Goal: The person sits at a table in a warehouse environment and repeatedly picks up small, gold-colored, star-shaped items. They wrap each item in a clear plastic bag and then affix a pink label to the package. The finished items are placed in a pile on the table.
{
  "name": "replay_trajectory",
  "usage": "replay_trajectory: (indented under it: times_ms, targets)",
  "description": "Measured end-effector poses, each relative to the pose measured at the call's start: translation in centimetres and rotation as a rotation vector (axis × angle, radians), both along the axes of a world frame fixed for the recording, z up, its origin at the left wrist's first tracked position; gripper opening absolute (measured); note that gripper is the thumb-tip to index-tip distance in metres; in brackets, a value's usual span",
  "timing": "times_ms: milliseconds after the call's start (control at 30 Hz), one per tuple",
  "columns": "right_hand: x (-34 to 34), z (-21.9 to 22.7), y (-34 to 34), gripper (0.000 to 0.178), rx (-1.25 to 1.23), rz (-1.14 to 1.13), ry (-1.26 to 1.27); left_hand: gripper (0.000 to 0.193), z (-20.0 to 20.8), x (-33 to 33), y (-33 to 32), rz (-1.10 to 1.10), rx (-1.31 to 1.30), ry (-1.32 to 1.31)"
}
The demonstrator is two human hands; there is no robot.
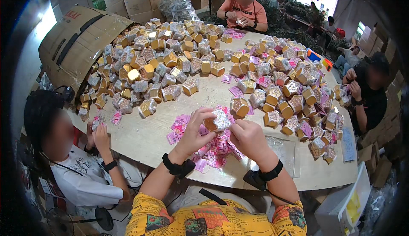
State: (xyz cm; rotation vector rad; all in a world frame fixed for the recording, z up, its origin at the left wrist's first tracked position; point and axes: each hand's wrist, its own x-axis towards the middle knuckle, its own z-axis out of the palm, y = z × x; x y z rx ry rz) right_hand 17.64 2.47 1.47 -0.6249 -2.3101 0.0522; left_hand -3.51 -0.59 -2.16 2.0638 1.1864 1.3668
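Above the near middle of the table, my left hand (192, 133) is closed round a small box-shaped ornament (220, 121) with a white glittery top and a gold side. My right hand (250, 139) is at the ornament's right edge, thumb and fingers pinched together. Whatever lies between those fingertips is too small to make out. Beneath both hands spreads a heap of pink printed tags (213, 153), some partly covered by my hands. Just beyond my right hand stands another gold-sided ornament (240, 107).
A large pile of ornaments (166, 61) spills from a cardboard box (72, 44) at far left. More ornaments (294, 104), mixed with pink tags, cover the right side. A clear flat tray (279, 155) lies near my right forearm. Co-workers sit left, right and across.
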Motion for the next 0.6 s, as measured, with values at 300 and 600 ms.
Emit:
replay_trajectory:
  times_ms: [300,600]
  targets:
    - [-0.08,-0.07,0.05,0.013,-0.003,-0.025,-0.070,0.053,0.80,0.39,-0.35,0.097,0.113,0.134]
    - [0.11,0.17,-0.16,0.013,-0.024,-0.029,-0.040,0.050,0.92,0.69,-0.51,0.103,0.080,0.109]
